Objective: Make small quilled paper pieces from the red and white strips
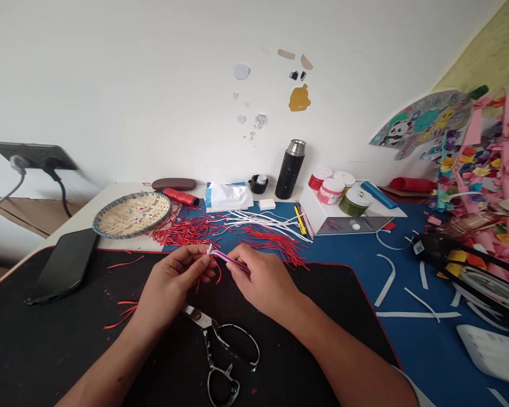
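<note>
My left hand (pixel 176 277) and my right hand (pixel 263 280) meet over the black mat (pixel 68 350). The right hand is closed around a thin pink tool (pixel 231 260), which looks like tweezers, its tip pointing left. The left hand pinches a small white and red paper piece (pixel 209 249) at that tip. A short red strip (pixel 218 274) dangles below the fingers. Scissors (pixel 223 350) lie on the mat just below both hands.
Red paper strips (pixel 190 229) and white strips (pixel 271 219) are heaped behind the hands. A woven basket (pixel 131 215), a phone (pixel 63 265), a black flask (pixel 290 169), jars on a white box (pixel 343 217), and paper crafts (pixel 483 169) stand around. Loose white strips (pixel 390 277) lie on the blue cloth.
</note>
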Demonstrator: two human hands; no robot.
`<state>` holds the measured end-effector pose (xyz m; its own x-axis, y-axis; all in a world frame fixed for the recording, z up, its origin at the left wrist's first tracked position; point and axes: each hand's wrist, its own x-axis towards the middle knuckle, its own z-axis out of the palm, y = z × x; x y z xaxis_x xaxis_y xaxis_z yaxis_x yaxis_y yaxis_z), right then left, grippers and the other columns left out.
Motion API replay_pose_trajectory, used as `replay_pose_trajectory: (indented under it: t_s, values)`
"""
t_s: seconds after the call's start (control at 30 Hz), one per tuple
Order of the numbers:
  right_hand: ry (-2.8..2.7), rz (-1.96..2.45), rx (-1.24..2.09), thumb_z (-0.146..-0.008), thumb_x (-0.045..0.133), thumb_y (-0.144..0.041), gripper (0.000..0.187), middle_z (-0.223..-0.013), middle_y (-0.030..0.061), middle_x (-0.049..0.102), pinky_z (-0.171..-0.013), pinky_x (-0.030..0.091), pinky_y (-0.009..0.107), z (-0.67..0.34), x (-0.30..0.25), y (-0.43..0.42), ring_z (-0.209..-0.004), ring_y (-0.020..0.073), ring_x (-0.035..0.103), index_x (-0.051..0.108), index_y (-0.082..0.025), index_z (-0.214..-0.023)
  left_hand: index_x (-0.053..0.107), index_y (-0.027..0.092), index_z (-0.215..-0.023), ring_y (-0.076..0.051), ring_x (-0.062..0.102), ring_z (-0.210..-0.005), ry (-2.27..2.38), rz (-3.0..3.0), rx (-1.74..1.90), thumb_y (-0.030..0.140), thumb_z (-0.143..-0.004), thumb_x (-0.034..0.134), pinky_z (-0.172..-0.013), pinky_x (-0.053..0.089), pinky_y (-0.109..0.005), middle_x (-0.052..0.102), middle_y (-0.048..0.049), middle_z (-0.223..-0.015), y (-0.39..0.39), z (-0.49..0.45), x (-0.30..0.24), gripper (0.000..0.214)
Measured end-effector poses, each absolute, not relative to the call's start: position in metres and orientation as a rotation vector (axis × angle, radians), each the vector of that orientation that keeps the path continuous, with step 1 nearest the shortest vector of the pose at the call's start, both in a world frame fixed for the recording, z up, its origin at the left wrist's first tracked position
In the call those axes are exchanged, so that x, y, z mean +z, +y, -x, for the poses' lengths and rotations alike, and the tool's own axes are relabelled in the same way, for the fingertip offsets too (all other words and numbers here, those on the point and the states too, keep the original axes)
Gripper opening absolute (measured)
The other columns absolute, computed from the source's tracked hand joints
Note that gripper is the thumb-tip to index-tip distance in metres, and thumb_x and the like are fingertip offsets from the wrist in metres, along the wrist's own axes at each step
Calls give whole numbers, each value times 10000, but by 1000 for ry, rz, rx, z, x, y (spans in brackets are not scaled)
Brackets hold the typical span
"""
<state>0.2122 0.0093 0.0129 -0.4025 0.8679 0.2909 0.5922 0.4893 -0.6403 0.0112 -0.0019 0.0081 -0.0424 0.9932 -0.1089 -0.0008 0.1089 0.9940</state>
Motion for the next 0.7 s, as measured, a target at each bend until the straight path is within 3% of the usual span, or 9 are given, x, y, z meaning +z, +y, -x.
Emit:
replay_pose_trajectory:
  t_s: [0.2,0.43,0.7]
  values:
    - [-2167,1222,524,-1023,606,-232,56,-819,2,751,-597,345,268,-214,14,10,-665,160,655,659,-225,-1006,759,197,-999,-234,748,-739,1308,-1131,1150,528,-744,874,-678,599,-323,804,-68,-833,-2,-11,10,434]
    - [-2113,1223,633,-1006,619,-216,34,-811,-4,753,-617,386,258,-212,14,9,-680,162,668,652,-226,-1008,745,202,-1005,-248,758,-740,1339,-1159,1137,584,-740,852,-680,603,-335,813,-77,-846,-3,-12,9,478]
    - [-2086,1226,665,-991,625,-206,46,-749,-24,710,-589,351,255,-209,13,8,-608,142,601,634,-223,-950,739,199,-1012,-240,751,-733,1395,-1176,1151,618,-732,845,-670,597,-324,818,-77,-853,-5,-15,10,515]
